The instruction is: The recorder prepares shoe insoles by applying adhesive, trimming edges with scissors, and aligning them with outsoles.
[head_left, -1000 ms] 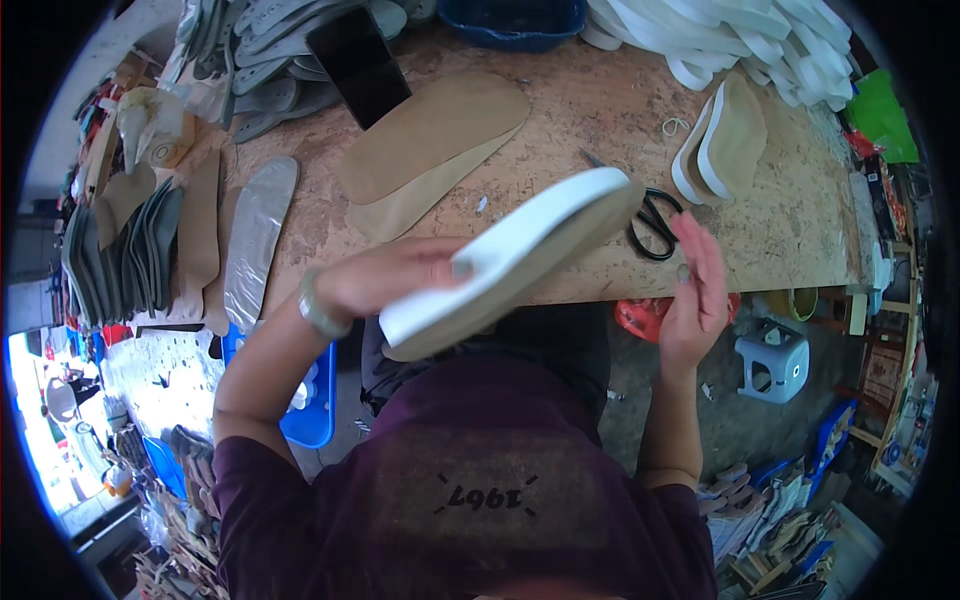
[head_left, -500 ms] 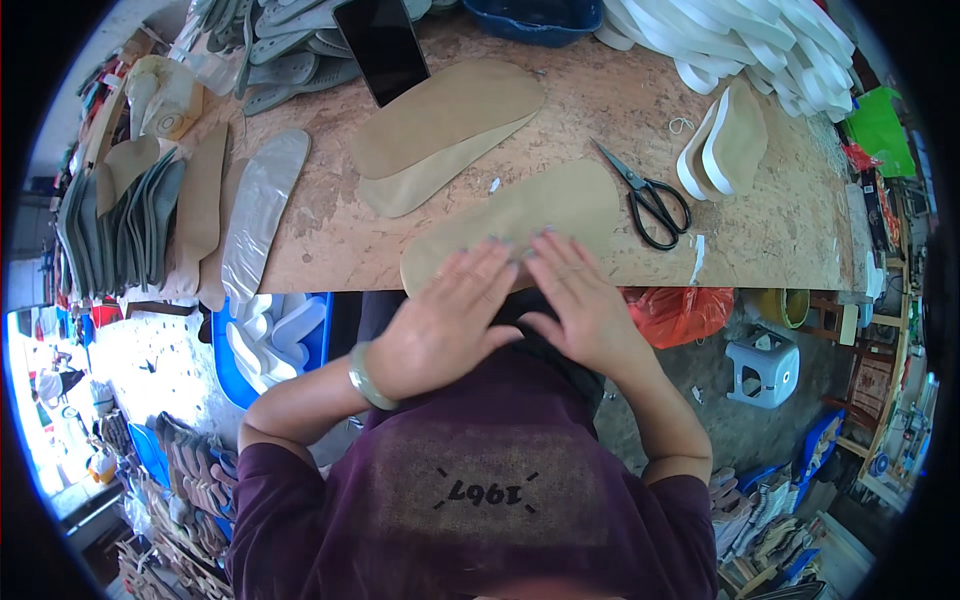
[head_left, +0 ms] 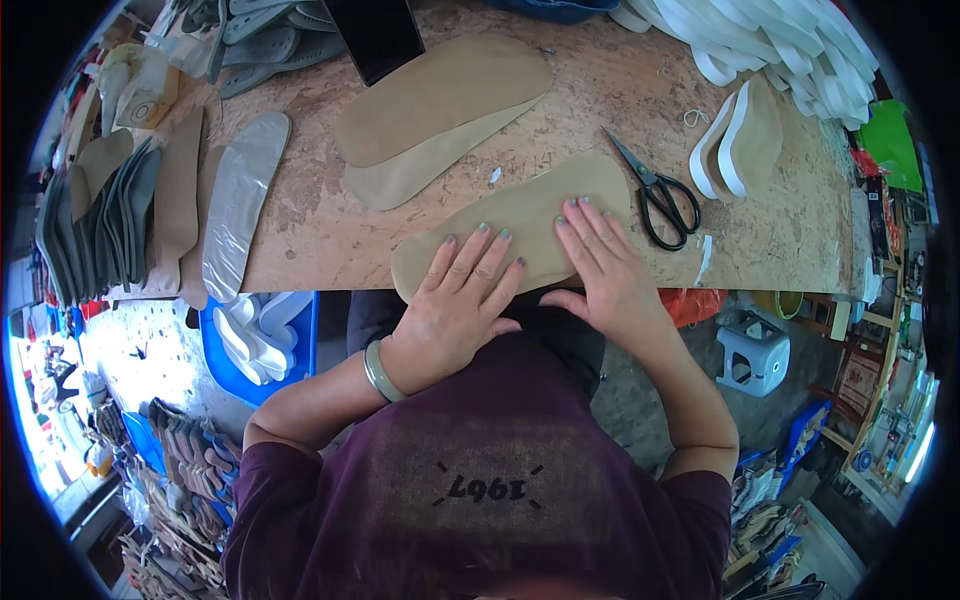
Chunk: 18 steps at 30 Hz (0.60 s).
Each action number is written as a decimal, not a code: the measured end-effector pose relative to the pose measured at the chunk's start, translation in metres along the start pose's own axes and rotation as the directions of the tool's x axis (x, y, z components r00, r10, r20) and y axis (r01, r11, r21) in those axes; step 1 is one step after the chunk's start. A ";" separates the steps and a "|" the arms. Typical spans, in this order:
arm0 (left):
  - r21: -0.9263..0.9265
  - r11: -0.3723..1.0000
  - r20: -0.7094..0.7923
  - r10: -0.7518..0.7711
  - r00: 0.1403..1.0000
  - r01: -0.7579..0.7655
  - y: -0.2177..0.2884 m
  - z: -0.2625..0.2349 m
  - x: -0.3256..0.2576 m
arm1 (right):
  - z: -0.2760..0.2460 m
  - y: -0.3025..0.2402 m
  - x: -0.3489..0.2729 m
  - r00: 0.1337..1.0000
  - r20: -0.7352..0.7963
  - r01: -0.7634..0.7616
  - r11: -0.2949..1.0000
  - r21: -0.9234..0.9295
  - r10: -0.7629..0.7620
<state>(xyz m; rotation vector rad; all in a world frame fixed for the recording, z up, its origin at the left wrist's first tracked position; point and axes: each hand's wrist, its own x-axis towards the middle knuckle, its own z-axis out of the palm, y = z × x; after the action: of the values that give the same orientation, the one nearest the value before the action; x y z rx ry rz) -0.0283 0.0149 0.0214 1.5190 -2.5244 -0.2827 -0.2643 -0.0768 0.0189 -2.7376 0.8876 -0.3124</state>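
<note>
Across the near edge of the table lies a tan shoe insole (head_left: 540, 222). Both my hands press flat on it. My left hand (head_left: 450, 315), a pale bangle on its wrist, has its fingers spread over the insole's left half. Toward the right end rests my right hand (head_left: 612, 270), fingers outstretched and thumb apart. Just right of the insole are black-handled scissors (head_left: 649, 178), lying open. Two more tan insoles (head_left: 440, 105) overlap farther back. Under my palms the near edge of the insole is partly hidden.
White-edged insoles (head_left: 738, 145) lie right, before a heap of white soles (head_left: 765, 50). Grey insoles (head_left: 275, 48) and a black phone-like slab (head_left: 375, 40) sit at the back. A shiny film-covered insole (head_left: 243, 205) lies left. Below are a blue tub (head_left: 235, 372) and a stool (head_left: 757, 350).
My hands have moved apart on the insole, the left slightly left and the right to the right. The view has shifted a little.
</note>
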 end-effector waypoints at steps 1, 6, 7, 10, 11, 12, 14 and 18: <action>0.014 1.000 -0.013 -0.012 1.000 0.012 0.001 0.001 0.000 | -0.002 0.004 0.000 0.999 -0.021 -0.035 0.999 -0.029 0.035; -0.032 0.998 -0.060 -0.047 0.997 0.045 0.002 0.002 0.002 | -0.014 0.020 0.001 0.998 -0.016 -0.067 0.995 -0.071 0.066; -0.059 0.997 -0.078 -0.060 0.995 0.056 0.002 0.001 0.002 | -0.020 0.018 0.004 0.998 -0.017 -0.064 0.995 -0.073 0.063; -0.076 0.992 -0.123 -0.112 0.986 0.103 -0.001 -0.005 -0.006 | -0.022 0.003 0.012 0.991 -0.093 -0.104 0.993 -0.049 0.099; -0.072 0.991 -0.145 -0.126 0.981 0.116 0.001 -0.008 -0.007 | -0.012 -0.008 0.015 1.000 -0.012 -0.012 0.999 0.046 0.013; -0.077 0.991 -0.142 -0.117 0.983 0.107 -0.002 -0.005 -0.009 | -0.003 -0.021 0.016 0.996 0.060 0.063 0.987 0.147 -0.073; -0.016 0.999 -0.146 -0.051 0.988 0.049 -0.010 0.003 -0.013 | 0.007 -0.028 0.018 0.993 0.060 0.085 0.979 0.185 -0.098; 0.037 0.999 -0.147 -0.027 0.989 0.032 -0.015 0.001 -0.012 | 0.009 -0.006 0.028 0.999 -0.038 -0.036 0.998 0.058 0.038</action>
<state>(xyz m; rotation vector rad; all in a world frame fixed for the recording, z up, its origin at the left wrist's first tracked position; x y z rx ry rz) -0.0098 0.0188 0.0158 1.5326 -2.4092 -0.1216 -0.2364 -0.0874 0.0159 -2.6680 0.9236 -0.3796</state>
